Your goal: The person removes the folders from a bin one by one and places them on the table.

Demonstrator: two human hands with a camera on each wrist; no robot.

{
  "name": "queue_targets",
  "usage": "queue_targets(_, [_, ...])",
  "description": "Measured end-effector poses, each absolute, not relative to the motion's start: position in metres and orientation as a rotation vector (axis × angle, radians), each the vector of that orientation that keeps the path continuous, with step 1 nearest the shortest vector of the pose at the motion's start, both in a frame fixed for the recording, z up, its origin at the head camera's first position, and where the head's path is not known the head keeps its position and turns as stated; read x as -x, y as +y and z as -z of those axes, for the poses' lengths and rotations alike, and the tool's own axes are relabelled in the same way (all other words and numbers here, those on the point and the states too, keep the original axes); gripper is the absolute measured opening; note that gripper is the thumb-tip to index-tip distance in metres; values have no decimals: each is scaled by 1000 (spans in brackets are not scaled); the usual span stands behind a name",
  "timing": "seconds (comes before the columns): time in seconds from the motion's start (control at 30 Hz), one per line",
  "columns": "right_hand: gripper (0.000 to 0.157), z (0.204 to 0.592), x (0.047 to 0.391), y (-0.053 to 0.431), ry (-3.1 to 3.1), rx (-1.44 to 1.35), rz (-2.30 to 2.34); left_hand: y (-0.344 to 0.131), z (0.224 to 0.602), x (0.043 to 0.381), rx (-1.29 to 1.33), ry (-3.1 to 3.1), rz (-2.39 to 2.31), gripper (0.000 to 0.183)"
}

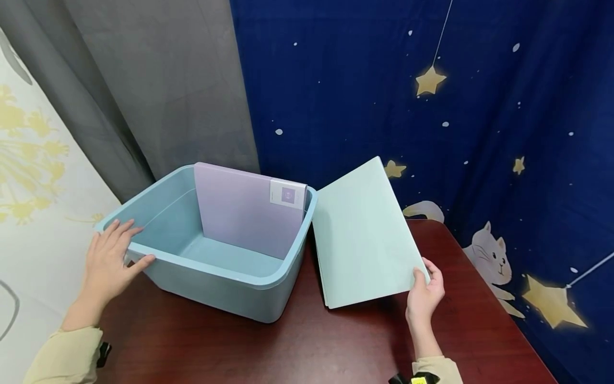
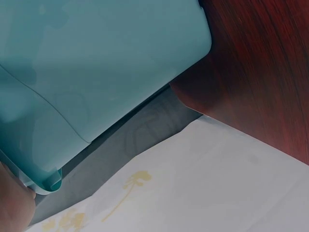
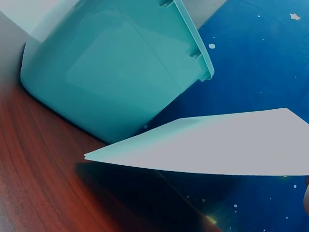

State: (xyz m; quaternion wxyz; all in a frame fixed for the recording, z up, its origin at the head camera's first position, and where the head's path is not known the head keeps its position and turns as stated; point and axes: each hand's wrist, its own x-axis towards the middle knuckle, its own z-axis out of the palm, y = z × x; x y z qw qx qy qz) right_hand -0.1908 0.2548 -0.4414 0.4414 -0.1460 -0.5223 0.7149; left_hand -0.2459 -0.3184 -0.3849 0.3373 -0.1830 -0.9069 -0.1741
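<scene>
Red-brown bench (image 1: 307, 346), starry curtain (image 1: 345, 96); right fingers (image 1: 434, 272) pinch pale-mint folder (image 1: 362, 237), long axis up-left (left fingers (image 1: 112, 233) relaxed on blue plastic tub (image 1: 216, 290)).

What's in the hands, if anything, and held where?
Right hand: pale green folder, pinched at its lower-right corner in the head view. Left hand rests over the blue bin's near-left rim corner; no clear grip.

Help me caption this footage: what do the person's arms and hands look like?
The left hand and right hand are bare, without gloves. The pale beige fabric left sleeve and matching right sleeve end short of the wrists. A small black piece shows beside the left sleeve; the right black piece carries a bright yellow patch.
</scene>
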Motion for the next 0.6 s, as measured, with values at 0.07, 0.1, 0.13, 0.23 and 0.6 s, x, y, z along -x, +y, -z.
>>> queue_targets(0.07, [26, 443, 190, 254, -1309, 376, -1771, -318, 385, 246, 476, -2363, 452, 66])
queue_targets(0.1, [26, 443, 190, 254, -1315, 380, -1770, -318, 385, 247, 475, -2366, 450, 66])
queue_targets(0.13, [27, 444, 190, 253, -1323, 386, -1766, -318, 385, 247, 474, -2368, 447, 66])
queue_targets(0.23, [27, 446, 189, 252, -1341, 404, -1756, -318, 385, 247, 474, -2369, 444, 66])
queue_targets(0.6, [25, 454, 186, 250, -1386, 464, -1755, -320, 386, 248, 475, -2360, 444, 67])
